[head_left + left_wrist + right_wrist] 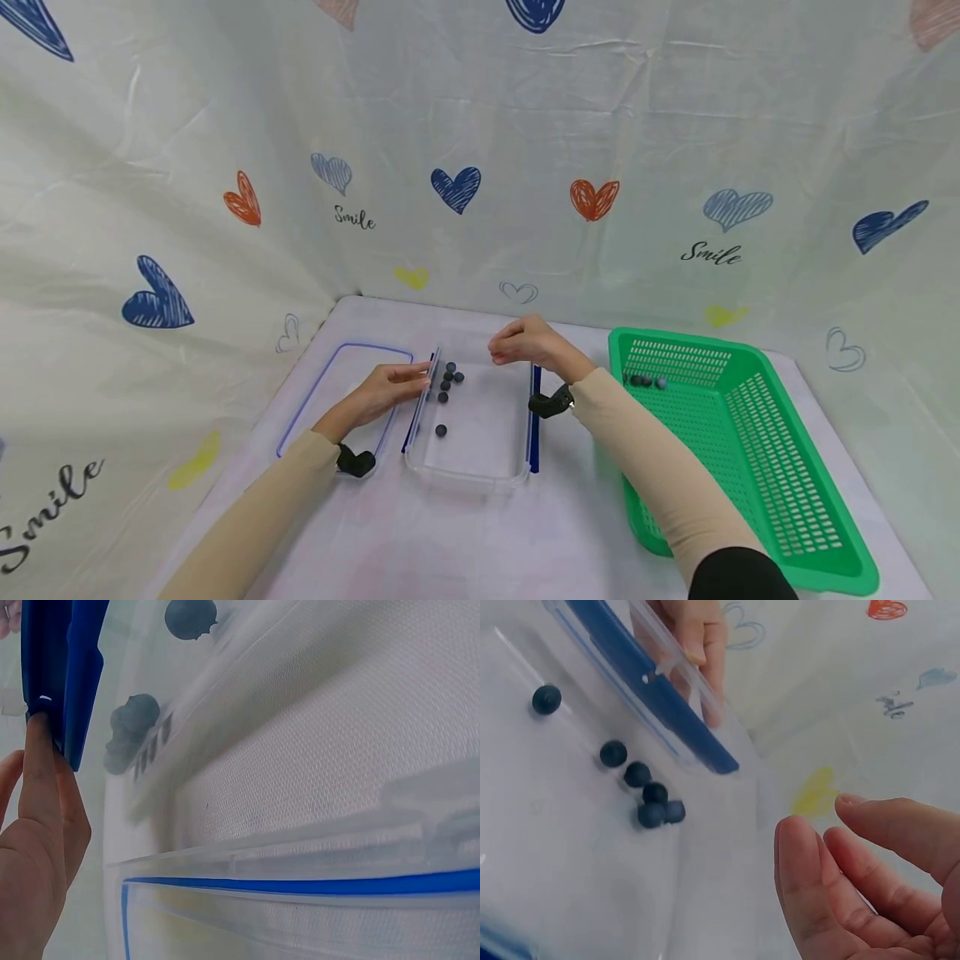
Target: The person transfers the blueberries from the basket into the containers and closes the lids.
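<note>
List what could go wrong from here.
Rolling: the dark berries lie loose in the clear container, so they could roll if it is tilted.
Nudging: the left hand touches the blue side flap; a careless push there might shift or tip the container.
Snagging: the right sleeve crosses the green basket in the head view; if low enough, it could catch the rim and jolt the three berries inside.
</note>
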{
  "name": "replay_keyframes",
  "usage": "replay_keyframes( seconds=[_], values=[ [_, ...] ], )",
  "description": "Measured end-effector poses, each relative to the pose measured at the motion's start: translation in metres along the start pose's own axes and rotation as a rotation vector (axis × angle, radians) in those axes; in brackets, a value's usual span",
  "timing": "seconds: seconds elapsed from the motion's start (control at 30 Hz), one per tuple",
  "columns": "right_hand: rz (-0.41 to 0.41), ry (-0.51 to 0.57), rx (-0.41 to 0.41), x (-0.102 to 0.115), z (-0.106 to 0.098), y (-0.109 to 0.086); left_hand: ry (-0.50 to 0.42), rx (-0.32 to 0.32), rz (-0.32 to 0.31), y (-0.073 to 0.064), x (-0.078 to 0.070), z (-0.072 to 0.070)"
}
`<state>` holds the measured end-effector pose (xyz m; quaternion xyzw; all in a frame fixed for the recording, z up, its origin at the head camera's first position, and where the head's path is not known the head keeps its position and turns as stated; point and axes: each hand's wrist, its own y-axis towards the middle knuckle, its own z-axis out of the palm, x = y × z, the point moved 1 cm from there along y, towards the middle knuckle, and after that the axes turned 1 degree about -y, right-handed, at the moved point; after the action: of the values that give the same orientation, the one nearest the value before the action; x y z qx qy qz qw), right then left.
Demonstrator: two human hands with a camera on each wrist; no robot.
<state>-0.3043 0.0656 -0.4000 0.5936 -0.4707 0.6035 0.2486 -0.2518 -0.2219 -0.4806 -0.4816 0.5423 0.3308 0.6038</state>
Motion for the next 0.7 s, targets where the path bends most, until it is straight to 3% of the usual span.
replay_keyframes(
  seconds=[0.7],
  values=[
    [-0.045, 0.072, -0.037, -0.004, -0.054, -0.025, -0.005, 0.004, 0.003, 0.001, 0.002, -0.001]
  ],
)
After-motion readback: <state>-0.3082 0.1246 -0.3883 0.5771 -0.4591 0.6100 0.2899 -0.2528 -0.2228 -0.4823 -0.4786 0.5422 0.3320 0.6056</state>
